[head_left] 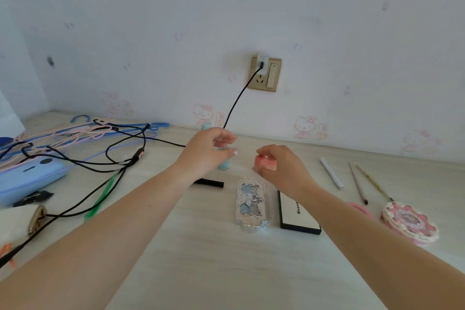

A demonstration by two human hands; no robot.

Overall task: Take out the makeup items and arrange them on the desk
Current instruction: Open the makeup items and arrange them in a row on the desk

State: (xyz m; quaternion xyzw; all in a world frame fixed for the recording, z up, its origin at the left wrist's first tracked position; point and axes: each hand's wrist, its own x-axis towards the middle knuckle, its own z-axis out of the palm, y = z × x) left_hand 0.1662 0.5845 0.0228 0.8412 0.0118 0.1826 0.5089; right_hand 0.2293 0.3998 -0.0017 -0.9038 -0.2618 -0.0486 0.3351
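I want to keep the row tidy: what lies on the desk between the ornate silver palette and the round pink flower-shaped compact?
In the head view, a black-edged rectangular palette lies beside the silver palette; the right forearm hides much of the stretch toward the pink compact.

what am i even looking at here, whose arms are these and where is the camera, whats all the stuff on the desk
There is no machine here. This single picture comes from a wide-angle camera worn on a person's head, looking forward and down, so the two bare arms are that person's own. The right hand pinches a small pink block. The left hand is curled in front of a small teal bottle; whether it grips it is unclear. On the desk lie an ornate silver palette, a black-edged white case, a round pink compact, a white pen and two thin brushes. At the left are black cables, hangers and a blue pouch.
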